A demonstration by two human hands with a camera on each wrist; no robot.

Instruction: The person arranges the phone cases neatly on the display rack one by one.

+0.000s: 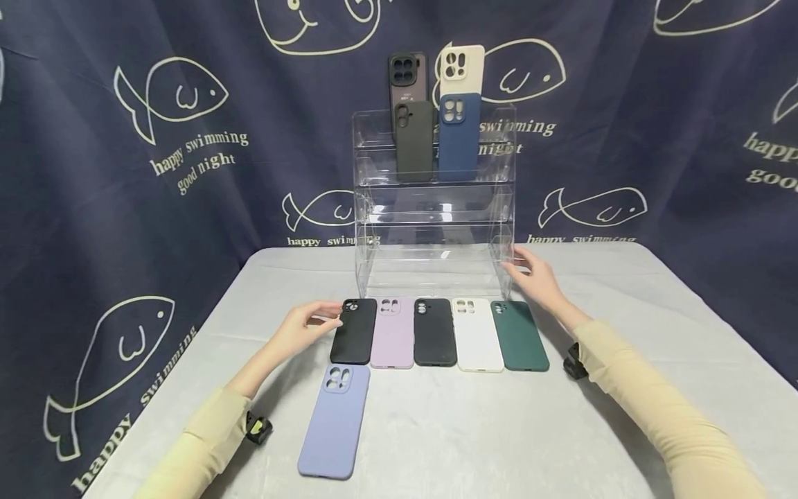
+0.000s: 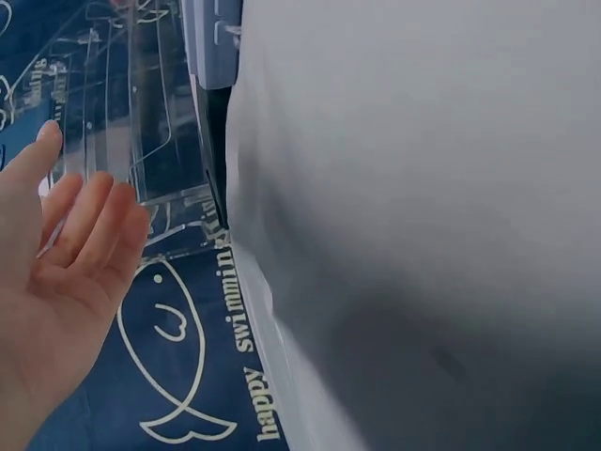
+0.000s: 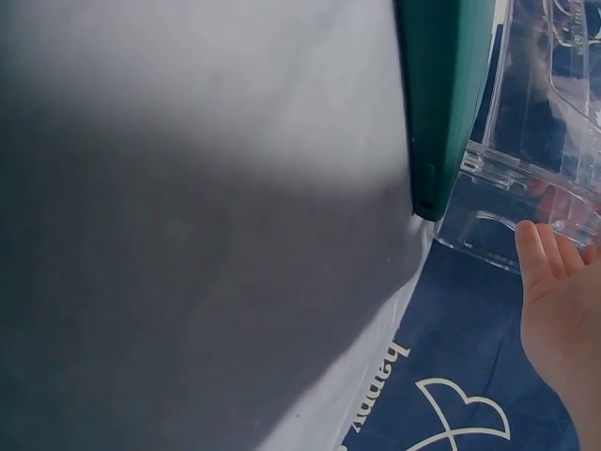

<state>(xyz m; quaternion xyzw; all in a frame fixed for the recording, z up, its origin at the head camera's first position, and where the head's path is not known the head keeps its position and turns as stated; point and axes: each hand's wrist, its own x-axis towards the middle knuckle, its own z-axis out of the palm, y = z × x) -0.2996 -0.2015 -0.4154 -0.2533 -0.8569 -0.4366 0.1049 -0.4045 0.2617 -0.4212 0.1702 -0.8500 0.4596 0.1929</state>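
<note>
- Phone cases (image 1: 434, 333) lie in a row on the counter (image 1: 461, 436) (one lavender-blue case (image 1: 334, 424) in front), seemingly for easy reach.
- Clear tiered stand (image 1: 434, 204) props four upright, likely for display.
- Left hand (image 1: 302, 328) by the leftmost black case (image 1: 354, 336), right hand (image 1: 537, 281) at the stand: fingers loosely extended.

A black case (image 1: 354, 341), lilac case (image 1: 393, 341) and green case (image 1: 521, 337) are plain; the curtain (image 1: 274, 97) is navy (fish-patterned in cream).
</note>
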